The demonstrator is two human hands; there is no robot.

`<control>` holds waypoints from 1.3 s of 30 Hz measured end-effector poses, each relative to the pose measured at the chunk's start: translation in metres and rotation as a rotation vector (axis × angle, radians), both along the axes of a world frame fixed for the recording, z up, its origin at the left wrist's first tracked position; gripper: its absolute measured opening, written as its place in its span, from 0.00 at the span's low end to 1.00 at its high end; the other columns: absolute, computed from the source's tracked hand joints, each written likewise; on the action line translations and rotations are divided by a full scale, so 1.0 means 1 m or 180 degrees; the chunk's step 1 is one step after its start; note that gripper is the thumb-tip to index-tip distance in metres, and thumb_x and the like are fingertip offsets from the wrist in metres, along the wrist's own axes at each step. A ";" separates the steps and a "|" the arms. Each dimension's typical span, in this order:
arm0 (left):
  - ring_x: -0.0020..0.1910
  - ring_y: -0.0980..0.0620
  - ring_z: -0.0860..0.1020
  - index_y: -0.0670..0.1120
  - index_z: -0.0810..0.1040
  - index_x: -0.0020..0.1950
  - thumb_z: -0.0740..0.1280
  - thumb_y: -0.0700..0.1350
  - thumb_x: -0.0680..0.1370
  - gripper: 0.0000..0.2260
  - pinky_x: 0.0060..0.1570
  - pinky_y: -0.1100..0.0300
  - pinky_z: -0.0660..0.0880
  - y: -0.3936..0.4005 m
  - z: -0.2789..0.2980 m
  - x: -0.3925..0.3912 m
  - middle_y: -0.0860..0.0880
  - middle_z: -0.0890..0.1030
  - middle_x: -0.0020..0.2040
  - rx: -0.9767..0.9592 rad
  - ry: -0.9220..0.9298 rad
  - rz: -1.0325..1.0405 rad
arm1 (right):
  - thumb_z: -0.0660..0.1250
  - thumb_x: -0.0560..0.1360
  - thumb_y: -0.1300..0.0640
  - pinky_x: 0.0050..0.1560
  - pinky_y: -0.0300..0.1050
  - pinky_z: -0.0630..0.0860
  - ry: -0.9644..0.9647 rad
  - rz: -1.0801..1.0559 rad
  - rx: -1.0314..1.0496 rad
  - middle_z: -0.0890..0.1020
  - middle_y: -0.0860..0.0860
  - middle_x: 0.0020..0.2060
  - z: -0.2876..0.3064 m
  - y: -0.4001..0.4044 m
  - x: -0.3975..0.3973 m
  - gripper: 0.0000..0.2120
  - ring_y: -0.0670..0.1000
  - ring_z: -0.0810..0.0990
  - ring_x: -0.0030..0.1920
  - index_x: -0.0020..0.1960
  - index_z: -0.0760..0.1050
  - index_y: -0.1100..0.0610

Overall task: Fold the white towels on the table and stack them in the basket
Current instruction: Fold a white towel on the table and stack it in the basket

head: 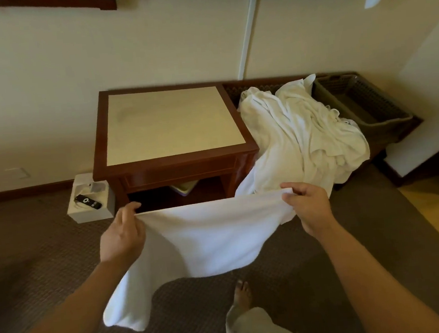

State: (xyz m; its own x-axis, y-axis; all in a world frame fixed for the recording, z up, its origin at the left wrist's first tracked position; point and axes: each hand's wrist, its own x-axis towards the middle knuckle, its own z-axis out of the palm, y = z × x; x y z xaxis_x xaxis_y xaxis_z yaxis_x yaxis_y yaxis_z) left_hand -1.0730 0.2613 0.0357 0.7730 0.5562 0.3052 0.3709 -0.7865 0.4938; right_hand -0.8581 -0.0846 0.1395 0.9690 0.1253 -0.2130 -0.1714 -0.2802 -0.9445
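I hold one white towel (206,236) spread in the air in front of the wooden table (175,161). My left hand (122,234) pinches its upper left corner and my right hand (309,206) pinches its upper right corner. The towel's top edge is stretched between them, and the rest hangs down over the carpet. A heap of crumpled white towels (297,133) lies to the right of the table, spilling over a dark basket (233,90). A second brown woven basket (366,103) stands further right and looks empty.
The table's cream top (169,123) has nothing on it. A white box (90,201) with a black remote (87,201) sits on the floor at the table's left. My bare foot (241,294) is on the brown carpet below the towel. A wall stands behind.
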 end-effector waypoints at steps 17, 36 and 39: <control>0.37 0.44 0.79 0.47 0.80 0.51 0.51 0.56 0.86 0.21 0.35 0.48 0.77 0.023 0.013 0.109 0.49 0.82 0.46 0.0105 0.0223 0.0897 | 0.62 0.84 0.60 0.51 0.38 0.70 -0.0512 -0.0796 -0.0197 0.79 0.49 0.50 -0.058 0.079 0.100 0.06 0.50 0.76 0.53 0.58 0.76 0.54; 0.40 0.47 0.79 0.53 0.68 0.36 0.55 0.74 0.76 0.26 0.37 0.54 0.76 0.188 0.095 0.368 0.53 0.77 0.39 0.0780 0.1316 0.0365 | 0.58 0.85 0.62 0.54 0.44 0.71 -0.0914 -0.1055 -0.0242 0.80 0.58 0.58 -0.059 0.213 0.369 0.11 0.58 0.79 0.58 0.64 0.74 0.61; 0.41 0.48 0.77 0.53 0.72 0.39 0.55 0.74 0.76 0.26 0.37 0.55 0.70 0.238 0.096 0.424 0.53 0.77 0.40 0.0700 0.1605 0.0264 | 0.57 0.85 0.61 0.54 0.44 0.71 -0.0985 -0.1005 -0.0434 0.80 0.60 0.60 -0.066 0.255 0.421 0.12 0.60 0.79 0.59 0.65 0.74 0.62</control>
